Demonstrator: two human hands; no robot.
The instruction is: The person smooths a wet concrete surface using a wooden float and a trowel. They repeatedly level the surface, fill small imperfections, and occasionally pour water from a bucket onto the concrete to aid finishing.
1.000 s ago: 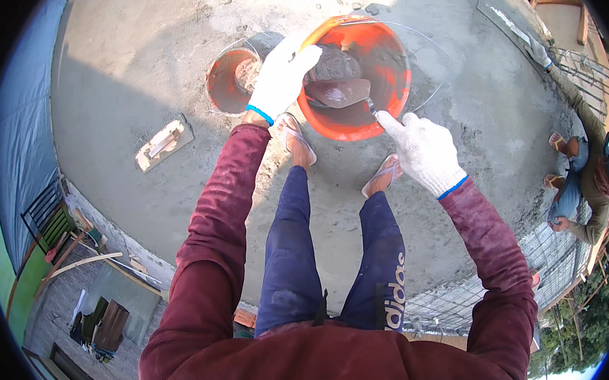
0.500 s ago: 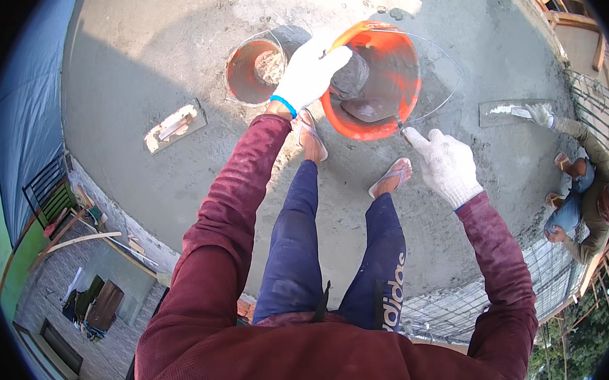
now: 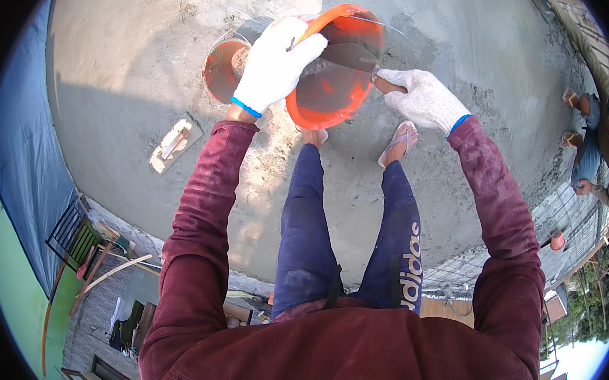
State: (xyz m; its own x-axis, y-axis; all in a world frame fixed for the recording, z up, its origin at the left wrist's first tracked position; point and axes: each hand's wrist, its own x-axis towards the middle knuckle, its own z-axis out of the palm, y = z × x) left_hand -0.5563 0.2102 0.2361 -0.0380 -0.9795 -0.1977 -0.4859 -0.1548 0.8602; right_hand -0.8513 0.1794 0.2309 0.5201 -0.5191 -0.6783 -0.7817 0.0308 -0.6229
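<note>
My left hand [image 3: 274, 64], in a white knit glove, grips the rim of an orange bucket [image 3: 359, 98] on its left side. The bucket tilts so that its mouth faces me, and grey cement residue coats the inside. In my gloved right hand [image 3: 429, 100] is a trowel, held by its wooden handle. Its grey pointed blade [image 3: 350, 56] reaches into the bucket's mouth. Left of my left hand stands a smaller bucket [image 3: 218, 77], orange inside, partly hidden by the glove.
A hand float [image 3: 175, 144] lies on the wet grey concrete slab [image 3: 248, 186] to the left. At the right edge a co-worker [image 3: 590, 139] sits or crouches near wire mesh [image 3: 564, 208]. A blue tarp [image 3: 19, 128] hangs at the left, above wood scraps.
The bucket has tipped further and shifted slightly left. My right hand has swung the trowel blade up across the bucket's mouth. The co-worker's gloved hand and long trowel have left the picture.
</note>
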